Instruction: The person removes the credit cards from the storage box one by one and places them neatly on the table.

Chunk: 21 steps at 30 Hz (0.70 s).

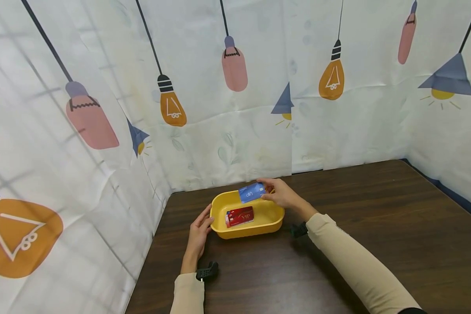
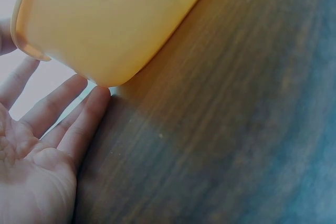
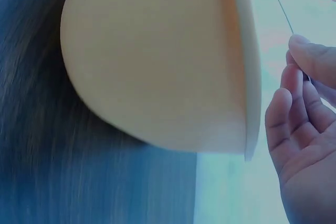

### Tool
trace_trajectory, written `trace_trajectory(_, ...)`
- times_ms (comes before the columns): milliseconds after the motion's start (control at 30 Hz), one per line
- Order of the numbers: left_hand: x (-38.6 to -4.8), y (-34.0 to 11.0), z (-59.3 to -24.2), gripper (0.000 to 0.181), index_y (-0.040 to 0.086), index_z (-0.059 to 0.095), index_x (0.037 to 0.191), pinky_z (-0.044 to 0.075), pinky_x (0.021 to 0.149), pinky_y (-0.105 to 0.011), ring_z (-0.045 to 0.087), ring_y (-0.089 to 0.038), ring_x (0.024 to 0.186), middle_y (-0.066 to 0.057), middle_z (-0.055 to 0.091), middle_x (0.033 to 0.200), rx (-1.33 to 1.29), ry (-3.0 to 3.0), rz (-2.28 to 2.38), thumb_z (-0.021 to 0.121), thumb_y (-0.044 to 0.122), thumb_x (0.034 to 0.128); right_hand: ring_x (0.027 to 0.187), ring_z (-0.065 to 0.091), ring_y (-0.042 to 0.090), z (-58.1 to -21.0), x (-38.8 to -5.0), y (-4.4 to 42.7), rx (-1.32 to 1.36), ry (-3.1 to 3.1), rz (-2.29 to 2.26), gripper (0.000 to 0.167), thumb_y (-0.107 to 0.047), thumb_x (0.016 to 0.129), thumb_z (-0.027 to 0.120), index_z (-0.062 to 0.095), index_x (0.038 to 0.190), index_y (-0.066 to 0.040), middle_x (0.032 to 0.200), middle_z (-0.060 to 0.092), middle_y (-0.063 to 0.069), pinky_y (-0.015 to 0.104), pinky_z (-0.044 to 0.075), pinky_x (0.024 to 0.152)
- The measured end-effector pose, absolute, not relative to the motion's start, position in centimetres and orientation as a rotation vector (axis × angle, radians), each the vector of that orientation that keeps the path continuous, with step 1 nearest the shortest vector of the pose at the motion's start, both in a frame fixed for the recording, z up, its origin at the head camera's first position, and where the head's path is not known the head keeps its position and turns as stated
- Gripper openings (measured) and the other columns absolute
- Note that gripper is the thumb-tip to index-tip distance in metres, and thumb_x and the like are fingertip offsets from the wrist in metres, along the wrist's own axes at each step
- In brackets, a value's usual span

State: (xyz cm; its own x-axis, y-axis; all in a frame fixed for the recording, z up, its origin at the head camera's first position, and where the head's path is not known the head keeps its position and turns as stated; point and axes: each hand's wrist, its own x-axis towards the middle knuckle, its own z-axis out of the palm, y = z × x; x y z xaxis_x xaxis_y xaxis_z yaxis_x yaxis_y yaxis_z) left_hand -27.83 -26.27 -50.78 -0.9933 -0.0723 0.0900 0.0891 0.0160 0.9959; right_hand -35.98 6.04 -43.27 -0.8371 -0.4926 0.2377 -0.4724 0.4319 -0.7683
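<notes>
Right hand (image 1: 281,194) pinching blue card (image 1: 251,193) above yellow tray (image 1: 251,230), left hand (image 1: 198,232) straight-fingered against tray end, red card (image 1: 242,215) inside

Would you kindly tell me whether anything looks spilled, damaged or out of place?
Nothing looks spilled or damaged. Slightly untidy, though: in the yellow container, other card edges poke out unevenly from beneath the red card at left.

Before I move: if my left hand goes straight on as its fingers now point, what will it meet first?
Most likely the yellow plastic tub: the fingertips of the left hand seem to touch its end wall, though exact contact is hard to judge.
</notes>
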Motion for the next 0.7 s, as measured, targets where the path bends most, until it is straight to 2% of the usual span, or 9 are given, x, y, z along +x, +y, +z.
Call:
trace_trajectory(233, -27.8, -26.3, -50.8, 0.048, 0.019, 0.051, 0.152, 0.057, 0.091, -0.018, 0.053, -0.035, 0.136, -0.013, 0.051, 0.155, -0.018, -2.158, -2.119, 0.055, 0.015, 0.1052, 0.082, 0.054, 0.019, -43.2, -36.1, 7.7, -0.892, 2.667, -1.392, 0.057, -0.005, 0.096, 0.068, 0.05, 0.15, -0.002, 0.101, 0.059, 0.009, 0.028, 0.048, 0.071)
trace_trajectory(700, -27.9, -26.4, -50.9, 0.047, 0.02, 0.05, 0.153, 0.056, 0.094, -0.018, 0.053, -0.035, 0.137, -0.013, 0.05, 0.156, -0.018, -2.171, -2.119, 0.054, 0.015, 0.1062, 0.085, 0.057, 0.021, -42.9, -36.1, 10.8, -0.78, 2.657, -1.444, 0.057, -0.006, 0.098, 0.066, 0.047, 0.153, -0.004, 0.106, 0.063, 0.012, 0.03, 0.052, 0.072)
